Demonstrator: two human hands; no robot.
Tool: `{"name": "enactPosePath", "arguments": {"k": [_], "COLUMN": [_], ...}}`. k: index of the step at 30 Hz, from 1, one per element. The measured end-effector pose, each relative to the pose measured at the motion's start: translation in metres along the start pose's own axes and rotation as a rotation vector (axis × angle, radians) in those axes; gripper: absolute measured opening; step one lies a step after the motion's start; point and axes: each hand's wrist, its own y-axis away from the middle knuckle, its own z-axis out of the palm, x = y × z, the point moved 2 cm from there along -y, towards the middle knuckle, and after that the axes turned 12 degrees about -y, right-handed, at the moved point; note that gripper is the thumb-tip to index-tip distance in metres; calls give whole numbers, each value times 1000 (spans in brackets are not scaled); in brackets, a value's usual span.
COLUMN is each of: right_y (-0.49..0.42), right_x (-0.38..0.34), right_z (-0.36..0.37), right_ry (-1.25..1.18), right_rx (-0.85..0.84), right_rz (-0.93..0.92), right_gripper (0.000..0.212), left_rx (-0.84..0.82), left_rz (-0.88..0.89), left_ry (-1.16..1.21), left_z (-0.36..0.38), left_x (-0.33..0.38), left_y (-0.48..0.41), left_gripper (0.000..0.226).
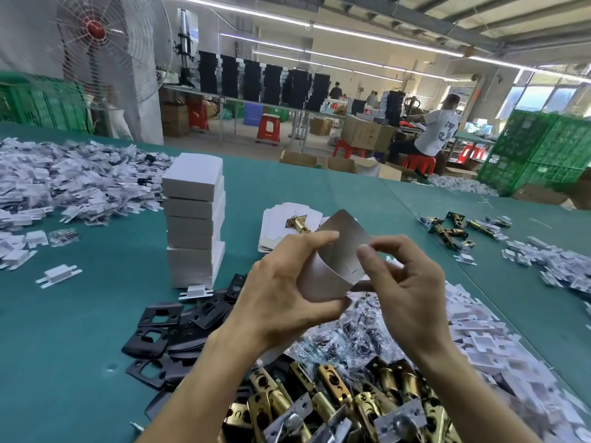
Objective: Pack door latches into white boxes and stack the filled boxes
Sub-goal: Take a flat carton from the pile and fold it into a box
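My left hand [281, 292] and my right hand [406, 289] both grip a white cardboard box [335, 263], partly folded and held above the table. A stack of several closed white boxes [193, 219] stands to the left. Behind my hands lies a pile of flat white box blanks [278, 225] with one brass door latch [299, 223] on top. A heap of brass door latches [335, 407] fills the near edge. Black strike plates [166, 334] lie at the lower left of my hands.
The teal table [80, 362] carries heaps of white plastic parts and bagged screws at far left [70, 180] and at right [499, 340]. More latches [460, 228] lie at right. Green crates [540, 151] and a seated person [435, 132] are beyond.
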Motion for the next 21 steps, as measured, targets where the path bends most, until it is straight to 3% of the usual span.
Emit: {"name": "enactPosePath", "arguments": {"k": [3, 7, 11, 15, 18, 21], "right_y": [9, 15, 19, 23, 23, 23], "right_x": [2, 7, 9, 10, 9, 5], "right_z": [1, 9, 7, 3, 3, 4], "right_ry": [-31, 61, 108, 115, 117, -127], "right_rx": [-31, -200, -295, -326, -334, -241], "right_rz": [14, 144, 220, 212, 198, 185], "right_gripper": [17, 28, 20, 13, 20, 34], "left_rx": [92, 125, 75, -52, -103, -97], "left_rz": [-40, -54, -40, -99, -85, -55], "left_ry": [88, 104, 24, -100, -149, -143], "left_z": [1, 3, 6, 11, 15, 15], "left_x": [0, 0, 2, 2, 3, 3], "left_y": [-1, 1, 2, 5, 8, 8], "left_gripper": [54, 44, 46, 64, 65, 61]}}
